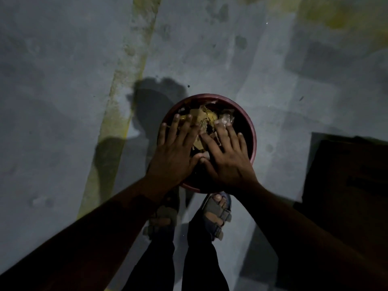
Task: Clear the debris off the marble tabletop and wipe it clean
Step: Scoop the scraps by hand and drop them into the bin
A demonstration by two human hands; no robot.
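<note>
Both hands [201, 156] flat over red bin [253, 131] w/ debris [206, 118].

— What do we see of the debris [206, 122]?

— We see crumpled yellowish-brown scraps and a clear, crinkled plastic piece, heaped inside a round, dark red bin [253, 133] that stands upright on the grey floor.

— How full is it?

— We see the heap reaching near the rim at the far side; the near half is hidden, so we cannot tell there.
</note>
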